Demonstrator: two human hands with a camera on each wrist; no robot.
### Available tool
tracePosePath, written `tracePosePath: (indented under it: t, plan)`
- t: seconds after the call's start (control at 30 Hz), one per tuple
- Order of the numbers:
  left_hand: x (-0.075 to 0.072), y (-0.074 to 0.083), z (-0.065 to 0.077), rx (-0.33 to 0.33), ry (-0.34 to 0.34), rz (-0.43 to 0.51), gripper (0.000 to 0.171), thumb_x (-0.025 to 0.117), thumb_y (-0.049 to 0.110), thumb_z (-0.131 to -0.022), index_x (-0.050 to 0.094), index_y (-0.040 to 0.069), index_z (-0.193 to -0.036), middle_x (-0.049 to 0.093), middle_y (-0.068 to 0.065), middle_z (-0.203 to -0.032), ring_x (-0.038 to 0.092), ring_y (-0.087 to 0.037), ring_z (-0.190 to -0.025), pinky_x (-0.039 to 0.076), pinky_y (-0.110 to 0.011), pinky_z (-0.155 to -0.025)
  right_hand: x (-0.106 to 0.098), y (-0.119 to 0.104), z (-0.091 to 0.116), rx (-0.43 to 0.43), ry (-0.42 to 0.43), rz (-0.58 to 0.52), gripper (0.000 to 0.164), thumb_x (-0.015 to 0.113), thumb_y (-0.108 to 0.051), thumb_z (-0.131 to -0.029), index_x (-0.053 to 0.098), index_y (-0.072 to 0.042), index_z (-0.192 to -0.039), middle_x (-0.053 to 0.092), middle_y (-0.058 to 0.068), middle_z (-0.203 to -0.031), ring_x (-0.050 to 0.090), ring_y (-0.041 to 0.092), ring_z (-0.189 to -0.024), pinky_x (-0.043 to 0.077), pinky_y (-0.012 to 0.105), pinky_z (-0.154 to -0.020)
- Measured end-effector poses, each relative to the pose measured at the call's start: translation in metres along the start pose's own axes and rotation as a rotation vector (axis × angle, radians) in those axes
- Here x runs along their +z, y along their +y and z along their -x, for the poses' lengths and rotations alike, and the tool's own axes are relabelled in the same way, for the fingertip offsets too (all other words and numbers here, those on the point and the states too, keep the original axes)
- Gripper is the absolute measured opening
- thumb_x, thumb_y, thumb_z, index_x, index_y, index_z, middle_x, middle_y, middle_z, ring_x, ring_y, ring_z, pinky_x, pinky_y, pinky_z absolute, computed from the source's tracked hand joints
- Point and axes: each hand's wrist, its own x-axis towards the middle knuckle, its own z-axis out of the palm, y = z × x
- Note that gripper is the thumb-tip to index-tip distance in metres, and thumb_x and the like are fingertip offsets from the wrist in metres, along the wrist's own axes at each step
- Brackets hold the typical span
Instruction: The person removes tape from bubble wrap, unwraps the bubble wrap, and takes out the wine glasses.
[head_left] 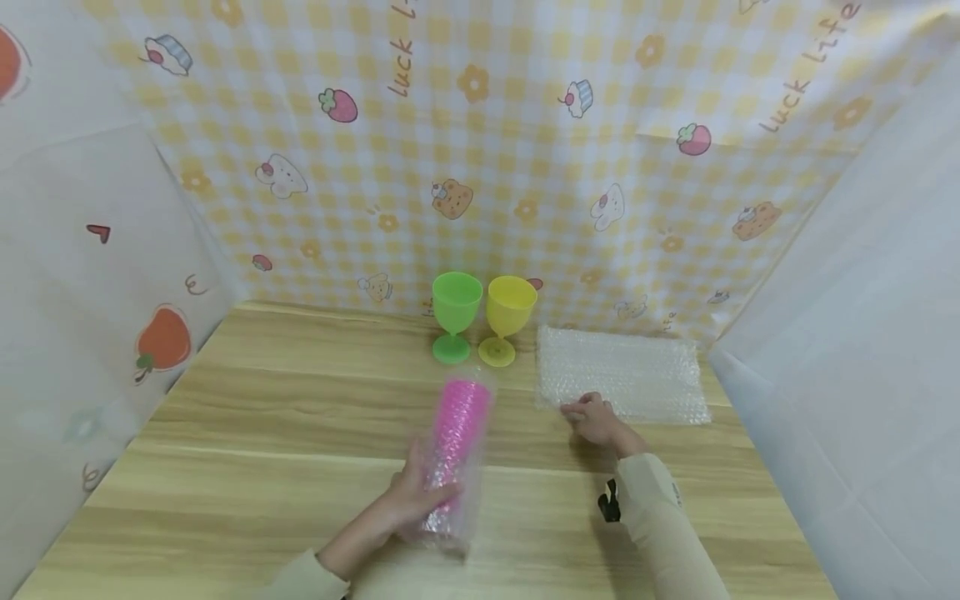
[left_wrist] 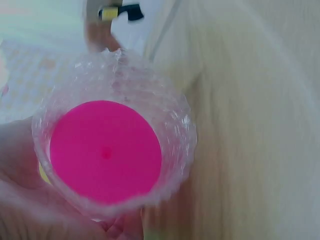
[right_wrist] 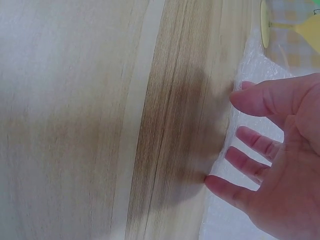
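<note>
My left hand (head_left: 411, 493) grips a pink goblet (head_left: 459, 425) rolled in clear bubble wrap, tilted over the front middle of the table. In the left wrist view, the goblet's round flat foot (left_wrist: 106, 152) shows inside the open end of the bubble-wrap tube (left_wrist: 172, 125); the rest of its shape is blurred by the wrap. My right hand (head_left: 596, 421) is at the near left edge of a flat bubble wrap sheet (head_left: 622, 375). Seen from the right wrist, its thumb and spread, slightly bent fingers (right_wrist: 227, 192) touch the sheet's edge without gripping it.
A green goblet (head_left: 457, 304) and a yellow goblet (head_left: 512, 307) stand upright side by side near the back of the wooden table (head_left: 300, 400). Behind them hangs a checked cloth (head_left: 525, 167). White sheets (head_left: 847, 400) close off both sides.
</note>
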Motion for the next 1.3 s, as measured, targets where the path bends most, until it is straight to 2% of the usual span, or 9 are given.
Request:
tracePosePath:
  t: [0.17,0.23,0.4,0.53,0.63,0.77,0.93,1.03,1.3]
  plan:
    - [0.008,0.002,0.004,-0.002,-0.064,0.001,0.113,0.070,0.038,-0.079,-0.013,0.000,-0.145,-0.001,-0.036,-0.148,0.016,-0.058,-0.131,0.025,-0.070,-0.099,-0.001,-0.002,0.001,0.002,-0.005,0.014,0.047,0.046,0.000,-0.082,0.055,-0.004,-0.128,0.037,0.027,-0.131,0.036,0.042,-0.111,0.039,0.059,-0.090]
    - [0.005,0.001,0.004,0.000,-0.073,-0.028,0.112,0.070,0.040,-0.078,-0.010,-0.002,-0.145,0.002,-0.038,-0.146,0.021,-0.057,-0.128,0.028,-0.070,-0.098,-0.001,-0.002,0.001,0.013,-0.020,0.008,0.049,0.045,0.002,-0.081,0.054,-0.004,-0.129,0.036,0.026,-0.132,0.035,0.042,-0.112,0.039,0.059,-0.089]
    - [-0.019,-0.003,0.001,0.047,-0.138,-0.041,0.103,0.071,0.035,-0.079,0.001,0.000,-0.146,0.016,-0.033,-0.141,0.049,-0.039,-0.109,0.049,-0.054,-0.090,-0.002,-0.003,0.002,0.012,-0.035,0.017,0.052,0.043,0.005,-0.080,0.053,-0.004,-0.130,0.034,0.027,-0.134,0.034,0.045,-0.116,0.039,0.062,-0.090]
    - [-0.045,-0.004,0.000,-0.003,-0.221,-0.016,0.109,0.072,0.029,-0.080,-0.011,0.004,-0.147,0.007,-0.032,-0.147,0.053,-0.025,-0.096,0.053,-0.038,-0.077,-0.001,-0.004,0.002,0.016,-0.041,0.015,0.052,0.042,0.005,-0.081,0.052,-0.005,-0.131,0.034,0.027,-0.134,0.033,0.045,-0.117,0.038,0.062,-0.091]
    - [-0.062,-0.001,-0.003,-0.022,-0.241,0.007,0.108,0.070,0.021,-0.081,-0.015,0.004,-0.146,-0.002,-0.032,-0.150,0.050,-0.036,-0.107,0.052,-0.041,-0.083,-0.002,-0.004,0.001,0.020,-0.041,0.020,0.052,0.042,0.005,-0.080,0.052,-0.004,-0.131,0.034,0.027,-0.133,0.033,0.044,-0.115,0.038,0.061,-0.090]
    - [-0.073,0.007,-0.019,0.023,-0.193,-0.003,0.102,0.067,0.020,-0.083,-0.010,0.011,-0.149,-0.005,-0.030,-0.150,0.028,-0.050,-0.128,0.041,-0.056,-0.099,-0.003,-0.003,0.001,0.017,-0.040,0.024,0.053,0.042,0.006,-0.079,0.052,-0.004,-0.130,0.034,0.027,-0.133,0.033,0.045,-0.116,0.038,0.061,-0.091]
    - [-0.071,0.017,-0.050,0.207,-0.125,-0.167,0.096,0.070,0.027,-0.081,0.005,0.014,-0.150,-0.008,-0.026,-0.151,0.014,-0.054,-0.133,0.026,-0.069,-0.101,-0.004,-0.002,0.001,0.023,-0.032,0.021,0.054,0.042,0.006,-0.079,0.052,-0.004,-0.131,0.033,0.029,-0.134,0.031,0.048,-0.119,0.036,0.063,-0.093]
    - [-0.066,0.022,-0.065,0.279,-0.105,-0.280,0.092,0.072,0.031,-0.079,0.015,0.013,-0.150,-0.004,-0.023,-0.153,0.009,-0.051,-0.136,0.025,-0.070,-0.100,-0.004,-0.002,0.000,0.017,-0.030,0.015,0.055,0.042,0.006,-0.077,0.052,-0.004,-0.130,0.033,0.029,-0.133,0.031,0.047,-0.118,0.037,0.062,-0.092]
    - [-0.041,0.038,-0.081,0.312,-0.094,-0.443,0.093,0.076,0.036,-0.072,0.025,0.018,-0.148,0.007,-0.019,-0.154,0.019,-0.050,-0.135,0.039,-0.068,-0.092,-0.002,-0.003,-0.001,0.013,-0.023,0.000,0.056,0.044,0.006,-0.074,0.053,-0.003,-0.129,0.034,0.028,-0.132,0.032,0.044,-0.115,0.037,0.060,-0.091]
